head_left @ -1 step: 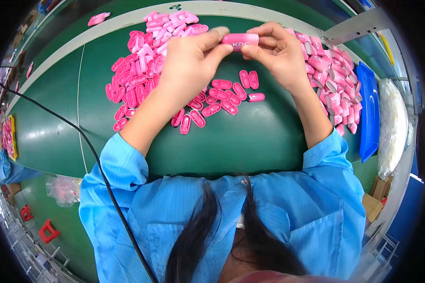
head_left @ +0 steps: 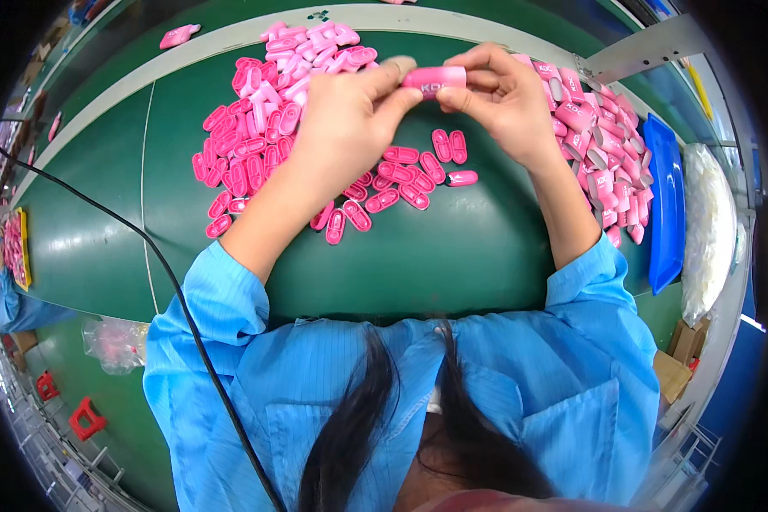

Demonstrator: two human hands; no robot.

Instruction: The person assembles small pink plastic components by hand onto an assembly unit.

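One pink case (head_left: 442, 78) between two hands (head_left: 343, 113) (head_left: 514, 115)

The 1 view looks out from the person's head, through the left of 2 fisheye cameras worn side by side. It faces steeply down and ahead: the wearer's blue shirt (head_left: 478, 384) fills 6 o'clock very near, the green table (head_left: 410, 264) spans the centre, and a pale rail (head_left: 452, 21) bows across 12 o'clock. The left hand (head_left: 346, 107) near 12 and right hand (head_left: 516, 111) at 1 sit farther off; a red stool (head_left: 87, 421) shows small at 8.
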